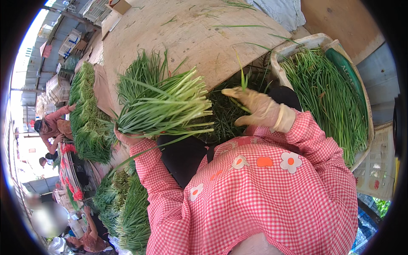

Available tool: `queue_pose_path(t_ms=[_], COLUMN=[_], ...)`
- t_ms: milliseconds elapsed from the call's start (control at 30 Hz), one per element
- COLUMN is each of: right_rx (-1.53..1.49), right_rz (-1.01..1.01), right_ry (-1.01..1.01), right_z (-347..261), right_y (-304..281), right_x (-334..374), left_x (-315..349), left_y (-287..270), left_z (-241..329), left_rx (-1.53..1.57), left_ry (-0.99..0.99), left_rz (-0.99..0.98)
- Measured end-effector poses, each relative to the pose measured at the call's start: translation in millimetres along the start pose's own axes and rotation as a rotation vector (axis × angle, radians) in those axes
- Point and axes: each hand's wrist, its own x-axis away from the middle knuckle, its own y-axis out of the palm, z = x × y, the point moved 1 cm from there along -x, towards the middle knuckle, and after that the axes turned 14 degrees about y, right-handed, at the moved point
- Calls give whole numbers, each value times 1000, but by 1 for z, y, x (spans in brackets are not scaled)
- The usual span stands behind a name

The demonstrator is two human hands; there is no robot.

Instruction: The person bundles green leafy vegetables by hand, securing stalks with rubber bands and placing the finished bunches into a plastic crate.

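My left hand (127, 138) is wrapped round a thick bunch of garlic chives (170, 106) from below. The pale cut stems point right and the green leaves trail left. My right hand (257, 108), in a pale stained glove, is a little right of the stem ends. Its fingers and thumb are spread apart, and I see nothing gripped in them. A loose yellow-green leaf (243, 80) stands up just past its fingertips. Below this hand, a dark heap of leaf scraps (227, 117) fills the gap at the table's edge.
Another pile of chives (146, 68) lies on the wooden table (191, 46) behind the bunch. At right stands a white-rimmed container (278, 63) packed with long chives. More heaps (87, 114) line the left side, where a co-worker (55, 123) and other people sit.
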Motion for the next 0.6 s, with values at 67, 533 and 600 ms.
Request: queue_pose_path(t_ms=[67, 533, 600], right_rx=[-266, -667, -807], right_rz=[-62, 37, 144], right_ry=[-17, 234, 305], right_z=[-23, 25, 28], right_y=[11, 15, 2], right_x=[-3, -96, -85], left_x=[1, 68, 43], left_y=[3, 52, -2], left_z=[-7, -42, -49], left_rx=[128, -222, -121], left_ry=[-100, -259, -246], left_rz=[-58, 230, 229])
